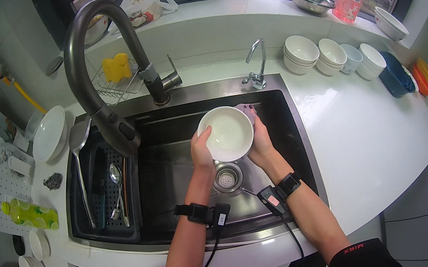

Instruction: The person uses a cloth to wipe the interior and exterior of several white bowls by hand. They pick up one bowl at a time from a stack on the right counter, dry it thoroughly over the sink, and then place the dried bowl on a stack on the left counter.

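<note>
A white bowl point(226, 134) is held above the sink basin point(170, 179), its hollow side facing up toward me. My left hand point(203, 152) grips it from the left, with the thumb over the rim. Against its right outer side, my right hand point(260, 142) holds a light purple cloth point(248, 112); most of those fingers are hidden behind the bowl. Just below both hands lies the round drain strainer point(227, 177). The dark pull-down faucet point(121, 132) arches over the sink's left part, its spout left of the bowl.
A black drain tray point(104, 232) at the left holds a spatula point(79, 170) and spoons point(115, 174). Stacked bowls point(301, 54) line the right counter's back. A small chrome tap point(257, 61) stands behind the basin. A yellow sponge point(116, 68) sits on a wire rack.
</note>
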### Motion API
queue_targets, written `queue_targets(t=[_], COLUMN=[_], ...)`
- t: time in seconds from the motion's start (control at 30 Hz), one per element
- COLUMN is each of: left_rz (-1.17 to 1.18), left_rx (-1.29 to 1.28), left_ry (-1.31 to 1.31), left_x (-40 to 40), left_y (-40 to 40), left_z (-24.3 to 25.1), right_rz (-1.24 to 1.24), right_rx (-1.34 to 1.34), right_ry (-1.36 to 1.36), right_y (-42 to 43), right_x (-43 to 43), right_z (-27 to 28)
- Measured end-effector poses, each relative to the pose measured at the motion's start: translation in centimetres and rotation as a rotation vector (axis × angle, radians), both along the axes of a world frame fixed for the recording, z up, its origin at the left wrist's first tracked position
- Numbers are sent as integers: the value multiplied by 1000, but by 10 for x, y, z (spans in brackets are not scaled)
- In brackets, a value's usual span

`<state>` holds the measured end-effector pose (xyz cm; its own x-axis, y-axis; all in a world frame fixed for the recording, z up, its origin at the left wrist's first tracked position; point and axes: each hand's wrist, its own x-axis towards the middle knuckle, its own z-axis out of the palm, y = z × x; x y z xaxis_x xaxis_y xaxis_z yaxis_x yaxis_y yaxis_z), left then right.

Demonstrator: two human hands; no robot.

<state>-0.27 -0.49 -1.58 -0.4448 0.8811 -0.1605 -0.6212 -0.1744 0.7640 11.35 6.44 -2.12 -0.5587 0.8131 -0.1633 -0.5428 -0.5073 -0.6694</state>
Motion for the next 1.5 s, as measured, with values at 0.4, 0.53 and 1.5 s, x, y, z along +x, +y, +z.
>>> queue_targets(t=[0.4, 0.53, 1.5], left_rz=[-15, -1, -228], left_rx=[-40, -148, -45], left_ry=[76, 219, 484], left_x=[1, -1, 6], left_y=[4, 6, -199], left_z=[-9, -16, 153], right_rz=[-221, -258, -129], right_rx=[33, 110, 88], right_ry=[-383, -482, -159], right_y=[-2, 6, 48], right_x=[-1, 0, 27], right_z=[-7, -19, -35])
